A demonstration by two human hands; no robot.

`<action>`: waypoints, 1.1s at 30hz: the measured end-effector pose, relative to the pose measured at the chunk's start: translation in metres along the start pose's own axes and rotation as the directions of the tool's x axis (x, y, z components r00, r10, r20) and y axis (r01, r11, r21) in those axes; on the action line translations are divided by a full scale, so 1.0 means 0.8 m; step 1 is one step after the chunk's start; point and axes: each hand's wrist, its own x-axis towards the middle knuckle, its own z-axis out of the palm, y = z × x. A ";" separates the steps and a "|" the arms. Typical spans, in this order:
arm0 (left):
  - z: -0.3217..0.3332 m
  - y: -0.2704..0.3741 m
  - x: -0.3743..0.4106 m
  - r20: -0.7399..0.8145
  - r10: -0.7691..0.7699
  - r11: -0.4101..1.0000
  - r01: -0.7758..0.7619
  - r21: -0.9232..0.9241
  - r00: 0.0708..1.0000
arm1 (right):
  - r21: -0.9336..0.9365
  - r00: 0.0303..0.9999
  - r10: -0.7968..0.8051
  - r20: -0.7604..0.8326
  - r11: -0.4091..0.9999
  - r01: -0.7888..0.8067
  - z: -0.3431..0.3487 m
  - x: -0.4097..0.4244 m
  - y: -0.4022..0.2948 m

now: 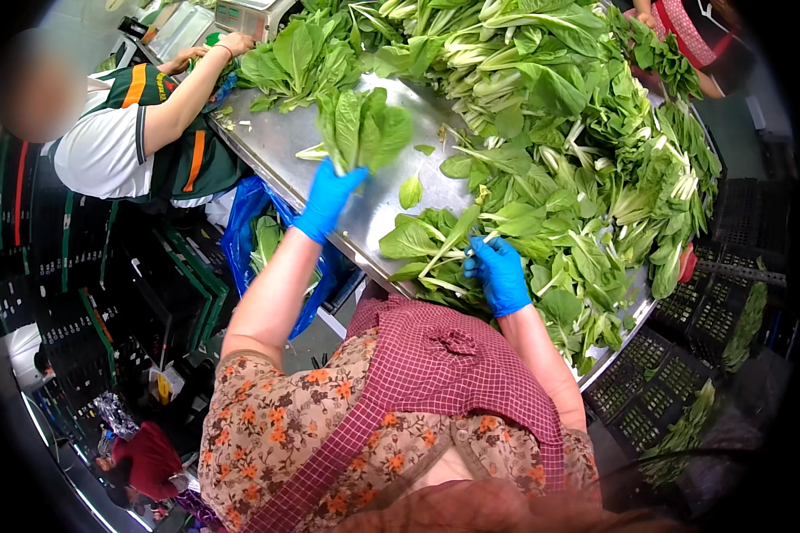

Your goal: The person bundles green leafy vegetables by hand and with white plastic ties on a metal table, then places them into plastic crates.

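Note:
My left hand [330,196], in a blue glove, is closed around the lower end of a bunch of leafy greens [367,130], whose broad leaves point away from me over the metal table [380,200]. My right hand [499,273], gloved in blue too, pinches a pale stem [487,238] between thumb and fingers at the near side of the loose greens [560,200]. Those greens lie in a large heap across the table's right and far parts. A single leaf [411,192] rests on the bare metal between my hands.
At the far left a co-worker [173,126] handles greens beside a weighing scale [243,18]. A blue plastic bag [240,230] holding greens hangs by the table's left edge. Black crates [647,386] stand at the right. Another person's arm [710,85] shows at the upper right.

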 end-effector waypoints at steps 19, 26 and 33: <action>-0.191 -0.115 0.082 -0.042 0.115 0.651 -0.043 0.758 0.993 | -0.276 0.979 0.174 0.110 0.951 -0.138 0.033 -0.005 -0.016; -0.204 -0.065 0.053 -0.247 0.258 0.422 0.122 0.899 0.934 | -0.578 0.964 0.158 0.214 0.816 -0.006 0.040 -0.013 -0.057; 0.012 0.031 0.046 0.113 0.549 0.561 -0.465 0.685 0.828 | -0.439 0.925 -0.326 0.194 0.814 0.379 0.023 -0.009 -0.064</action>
